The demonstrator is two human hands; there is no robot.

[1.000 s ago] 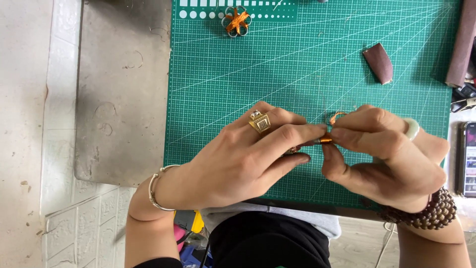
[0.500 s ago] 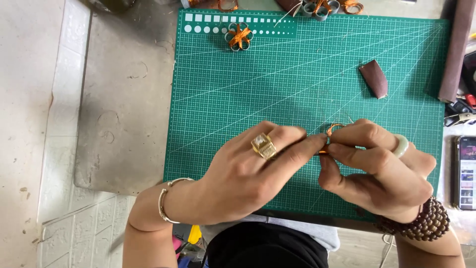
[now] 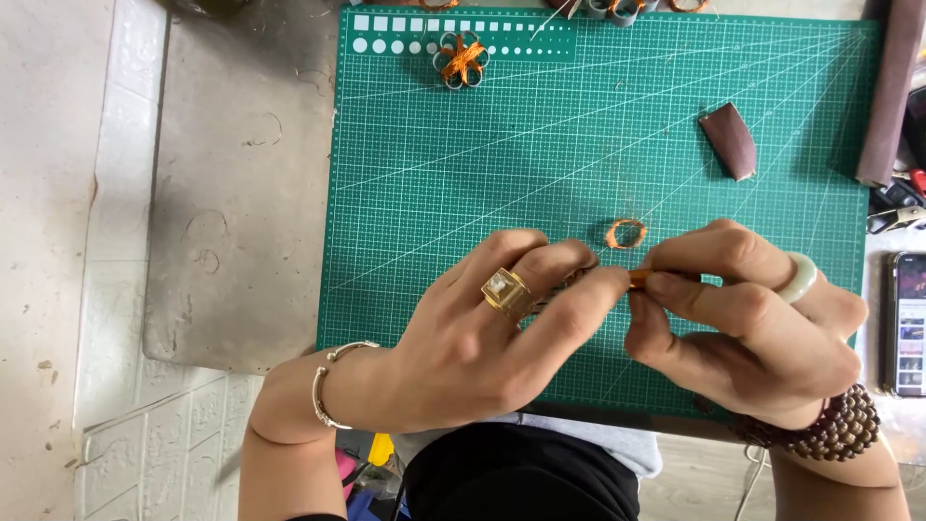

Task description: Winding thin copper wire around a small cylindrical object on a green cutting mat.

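Note:
My left hand (image 3: 482,347), wearing a gold ring and a silver bangle, and my right hand (image 3: 748,323), wearing a pale ring and a brown bead bracelet, meet fingertip to fingertip over a green cutting mat (image 3: 502,193). Together they pinch a small orange-copper piece (image 3: 639,278), mostly hidden by the fingers. A small loop of copper wire (image 3: 625,233) lies on the mat just above the fingertips.
A flower-shaped copper and grey piece (image 3: 461,60) lies at the mat's top. A brown leather scrap (image 3: 728,140) sits upper right, a dark strip (image 3: 889,87) along the right edge, a phone (image 3: 907,323) at far right. Grey concrete lies to the left.
The view has shifted, so hands and mat sit lower in the frame. My fingertips stay pinched together; the copper wire loop now shows apart from them on the mat.

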